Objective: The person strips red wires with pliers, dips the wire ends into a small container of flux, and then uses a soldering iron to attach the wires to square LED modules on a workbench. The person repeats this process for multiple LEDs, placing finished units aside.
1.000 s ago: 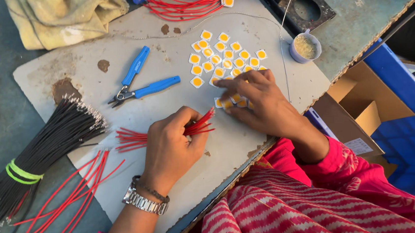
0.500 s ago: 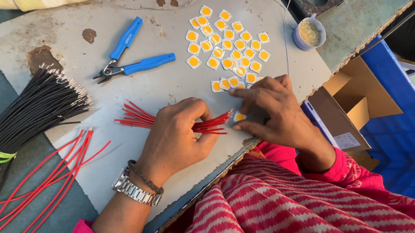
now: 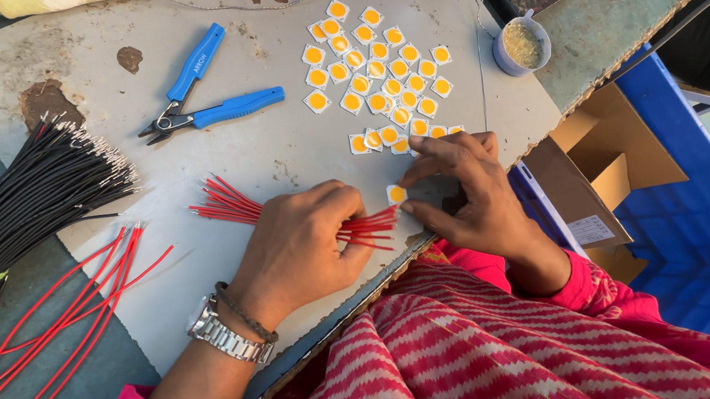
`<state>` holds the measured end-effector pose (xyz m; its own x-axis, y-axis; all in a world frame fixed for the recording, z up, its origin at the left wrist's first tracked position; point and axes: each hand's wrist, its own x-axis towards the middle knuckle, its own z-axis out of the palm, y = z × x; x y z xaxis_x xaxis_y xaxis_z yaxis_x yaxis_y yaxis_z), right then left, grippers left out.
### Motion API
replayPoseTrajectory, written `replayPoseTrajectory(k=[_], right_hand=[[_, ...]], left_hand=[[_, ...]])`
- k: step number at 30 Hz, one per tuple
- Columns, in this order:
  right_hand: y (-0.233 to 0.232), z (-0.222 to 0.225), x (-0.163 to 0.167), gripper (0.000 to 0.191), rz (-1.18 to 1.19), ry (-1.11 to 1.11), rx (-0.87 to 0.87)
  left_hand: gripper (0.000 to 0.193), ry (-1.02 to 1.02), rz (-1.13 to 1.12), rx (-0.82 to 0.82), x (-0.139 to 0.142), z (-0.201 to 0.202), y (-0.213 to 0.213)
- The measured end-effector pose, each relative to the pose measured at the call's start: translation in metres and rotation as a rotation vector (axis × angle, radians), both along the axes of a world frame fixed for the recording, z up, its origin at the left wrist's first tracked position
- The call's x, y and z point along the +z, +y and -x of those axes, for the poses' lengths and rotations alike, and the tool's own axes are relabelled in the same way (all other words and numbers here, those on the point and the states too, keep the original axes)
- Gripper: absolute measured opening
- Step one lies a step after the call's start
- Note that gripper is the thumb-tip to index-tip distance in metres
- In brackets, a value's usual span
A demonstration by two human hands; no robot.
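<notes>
Since half a second ago, the right hand (image 3: 473, 194) has drawn one small square chip (image 3: 397, 194), white with a yellow disc, away from the cluster and up to the wire tips; the left hand has barely shifted.

That chip now lies flat on the grey surface (image 3: 284, 150), pinched at its edge by the right fingers (image 3: 423, 211), just touching the ends of the red wires (image 3: 289, 217). The left hand (image 3: 300, 246) is closed over this fanned bundle of red wires, pressing it down, tips sticking out on both sides.

The step in hand looks like bringing a wire end to the chip; the next move would call for a fine alignment of one tip on a chip corner.

Above lies the loose cluster of matching chips (image 3: 379, 79). Further left are blue-handled pliers (image 3: 203, 97). A bundle of black wires (image 3: 34, 199), tied with a green band, and loose long red wires (image 3: 52, 325) lie at the left edge. A small cup (image 3: 520, 43) stands at upper right, and a blue crate (image 3: 696, 240) with cardboard sits beside the person.
</notes>
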<state>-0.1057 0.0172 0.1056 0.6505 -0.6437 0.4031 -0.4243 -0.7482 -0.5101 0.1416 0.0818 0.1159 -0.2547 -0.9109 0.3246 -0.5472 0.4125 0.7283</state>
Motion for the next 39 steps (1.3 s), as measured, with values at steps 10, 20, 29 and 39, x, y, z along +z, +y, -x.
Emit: replayPoseTrajectory(k=[10,20,29,39], right_hand=[[0.006,-0.011,-0.002,0.079,0.014,0.032,-0.007],[0.007,-0.014,-0.002,0.075,0.001,-0.021,0.007],[0.001,0.021,-0.006,0.065,-0.109,-0.256,-0.012],[-0.034,0.079,-0.018,0.058,-0.405,-0.767,-0.201]], left_hand=[[0.022,-0.109,0.151,-0.015,-0.002,0.006,0.006],[0.02,-0.232,0.141,-0.028,-0.002,0.006,0.006],[0.017,-0.232,0.113,-0.027,-0.003,0.003,0.006],[0.02,-0.235,0.036,-0.036,-0.001,0.001,0.005]])
